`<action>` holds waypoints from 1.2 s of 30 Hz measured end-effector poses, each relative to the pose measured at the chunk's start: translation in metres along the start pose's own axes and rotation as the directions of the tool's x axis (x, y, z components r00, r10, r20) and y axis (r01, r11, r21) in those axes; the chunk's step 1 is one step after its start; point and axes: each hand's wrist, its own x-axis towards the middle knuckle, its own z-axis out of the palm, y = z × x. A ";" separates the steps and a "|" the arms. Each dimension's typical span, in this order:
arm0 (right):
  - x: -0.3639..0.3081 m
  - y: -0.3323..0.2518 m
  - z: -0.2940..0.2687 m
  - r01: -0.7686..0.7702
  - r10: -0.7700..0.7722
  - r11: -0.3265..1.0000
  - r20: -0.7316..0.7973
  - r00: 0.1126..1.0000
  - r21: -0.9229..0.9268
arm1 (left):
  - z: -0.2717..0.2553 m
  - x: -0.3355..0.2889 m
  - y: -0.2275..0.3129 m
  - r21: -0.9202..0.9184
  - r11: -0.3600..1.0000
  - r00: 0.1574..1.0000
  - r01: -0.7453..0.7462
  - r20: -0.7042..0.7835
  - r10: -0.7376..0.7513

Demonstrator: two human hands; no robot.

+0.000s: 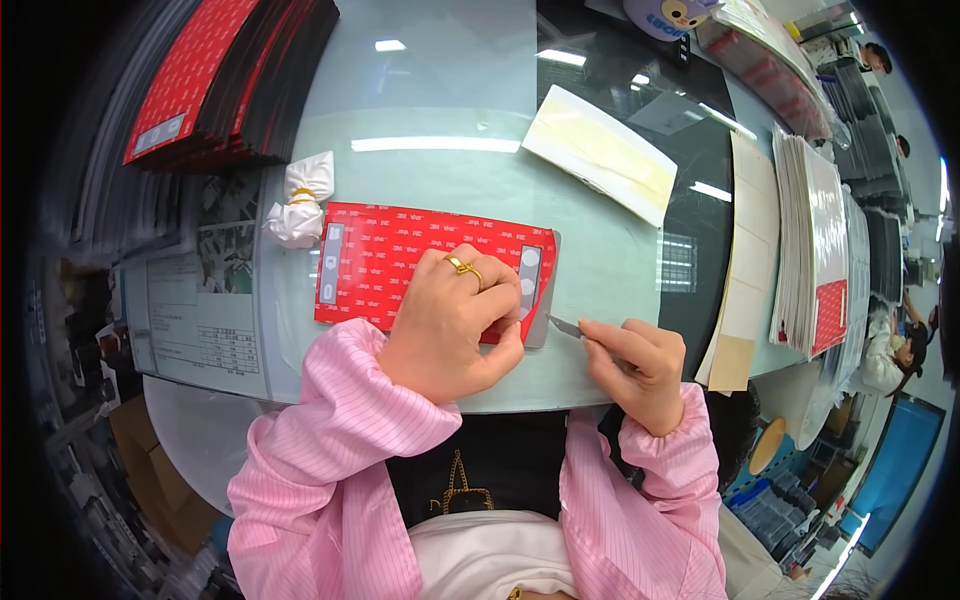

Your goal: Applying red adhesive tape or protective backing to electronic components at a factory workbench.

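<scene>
A flat panel faced with red printed film lies on the glass-topped table, with grey strips and pale cut-outs at both short ends. Along its right end a grey edge shows beyond the film. My left hand, a gold ring on one finger, rests over the panel with thumb and forefinger closed at the film's lower right corner. Just to the right, my right hand pinches a small pointed metal blade, its tip close to the grey edge. A white tied cloth bundle sits by the panel's upper left corner.
Stacked red-faced panels stand at the far left. A white and yellowish pad lies beyond the hands. Brown card and a pile of white sheets line the right side. Other people work in the right background.
</scene>
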 end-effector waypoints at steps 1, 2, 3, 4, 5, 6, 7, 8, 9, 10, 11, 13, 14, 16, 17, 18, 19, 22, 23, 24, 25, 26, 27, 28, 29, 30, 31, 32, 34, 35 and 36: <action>-0.001 0.000 -0.001 -0.037 0.037 0.999 -0.004 0.999 0.038 | 0.000 0.000 0.000 0.000 1.000 1.000 -0.005 0.006 0.005; -0.001 0.000 -0.001 -0.074 0.075 0.994 -0.006 0.997 0.076 | -0.001 0.000 0.000 0.000 1.000 1.000 -0.005 0.004 0.005; -0.002 0.000 -0.001 -0.074 0.075 0.994 -0.005 0.997 0.076 | 0.000 0.000 0.001 0.001 1.000 1.000 -0.004 0.004 0.004; -0.002 0.000 -0.002 -0.066 0.067 0.995 -0.005 0.998 0.070 | 0.000 0.000 0.001 0.001 1.000 1.000 -0.003 0.003 0.003; -0.002 -0.001 -0.002 -0.058 0.059 0.996 -0.006 0.998 0.064 | 0.000 0.001 0.001 0.000 1.000 1.000 -0.002 0.003 0.002; -0.001 -0.001 -0.001 -0.059 0.060 0.996 -0.005 0.998 0.066 | -0.001 0.001 0.000 0.003 1.000 1.000 -0.005 0.012 0.005; 0.000 -0.002 0.000 -0.042 0.042 0.998 -0.002 0.999 0.047 | -0.002 0.000 0.000 0.007 1.000 1.000 -0.009 0.020 0.008; 0.001 -0.002 0.000 -0.025 0.025 0.999 0.001 1.000 0.028 | -0.002 0.000 0.000 0.007 1.000 1.000 -0.008 0.022 0.007; 0.001 -0.002 0.000 -0.024 0.024 0.999 0.001 1.000 0.029 | -0.001 0.000 0.000 0.007 1.000 1.000 -0.003 0.019 0.003; 0.001 -0.001 0.000 0.004 -0.004 1.000 0.008 1.000 -0.017 | -0.001 -0.001 0.000 0.007 1.000 1.000 0.002 0.016 -0.002; 0.000 -0.001 0.000 0.034 -0.033 0.997 0.016 0.999 -0.063 | -0.002 -0.001 0.000 0.008 1.000 1.000 0.002 0.016 -0.003; -0.001 0.001 0.000 0.050 -0.048 0.995 0.019 0.999 -0.084 | -0.002 0.001 0.002 0.002 1.000 1.000 -0.003 -0.003 0.003; -0.001 0.001 0.000 0.065 -0.063 0.993 0.022 0.998 -0.103 | -0.001 0.001 0.002 0.002 1.000 1.000 -0.004 -0.004 0.004; -0.002 0.002 -0.001 0.017 -0.017 0.998 -0.003 1.000 -0.055 | -0.001 0.000 0.001 0.001 1.000 1.000 0.006 0.005 -0.006; -0.002 0.002 -0.001 -0.033 0.033 0.999 -0.025 0.999 -0.004 | 0.000 0.001 0.001 0.000 1.000 1.000 0.004 0.004 -0.004; -0.003 0.003 -0.001 -0.031 0.031 0.999 -0.025 0.999 -0.003 | -0.001 0.000 0.001 0.000 1.000 1.000 0.001 0.005 -0.001; -0.003 0.003 -0.001 -0.029 0.029 0.999 -0.017 0.999 0.015 | -0.001 0.000 0.001 0.000 1.000 1.000 -0.002 0.006 0.002; -0.002 0.001 -0.002 -0.020 0.020 1.000 0.000 1.000 0.018 | -0.001 0.001 0.002 -0.002 1.000 1.000 0.001 -0.008 -0.001; -0.001 0.000 -0.002 -0.012 0.012 1.000 0.009 1.000 0.003 | -0.001 0.001 0.002 -0.003 1.000 1.000 0.001 -0.007 -0.001; 0.000 0.001 -0.001 -0.013 0.013 1.000 0.009 1.000 0.005 | -0.001 0.000 0.001 0.000 1.000 1.000 0.000 -0.002 0.000; 0.000 0.001 0.000 0.008 -0.008 1.000 0.008 1.000 0.003 | -0.001 0.000 0.001 0.004 1.000 1.000 0.000 0.003 0.000; 0.000 0.001 0.001 0.029 -0.029 1.000 0.007 1.000 0.001 | 0.000 0.000 0.001 0.004 1.000 1.000 0.001 0.004 -0.001; 0.000 0.001 0.000 0.028 -0.028 1.000 0.007 1.000 0.000 | 0.000 0.000 0.001 0.002 1.000 1.000 0.002 -0.001 -0.002; 0.001 0.001 0.000 0.043 -0.042 0.998 0.022 0.999 -0.043 | 0.000 0.000 0.001 0.000 1.000 1.000 0.004 -0.005 -0.004; 0.001 0.000 -0.001 0.059 -0.055 0.995 0.037 0.998 -0.086 | 0.000 0.000 0.001 -0.001 1.000 1.000 0.004 -0.005 -0.004; 0.001 0.000 -0.001 0.058 -0.055 0.995 0.036 0.998 -0.086 | 0.000 0.000 0.001 0.001 1.000 1.000 0.002 -0.001 -0.002; 0.001 -0.001 -0.001 0.078 -0.074 0.990 0.039 0.997 -0.121 | 0.000 0.000 0.001 0.003 1.000 1.000 0.000 0.003 0.000; 0.001 -0.001 -0.001 0.098 -0.093 0.983 0.042 0.995 -0.156 | -0.001 0.000 0.001 0.003 1.000 1.000 -0.001 0.004 0.001; 0.001 0.000 -0.001 0.058 -0.055 0.994 0.030 0.998 -0.094 | -0.001 0.000 0.001 0.003 1.000 1.000 0.016 0.013 -0.016; 0.001 0.001 -0.001 0.018 -0.018 0.999 0.022 1.000 -0.030 | 0.000 0.000 0.001 0.003 1.000 1.000 0.014 0.013 -0.014; 0.001 0.002 -0.002 0.020 -0.019 0.999 0.022 1.000 -0.029 | -0.001 0.000 0.001 0.002 1.000 1.000 0.010 0.018 -0.010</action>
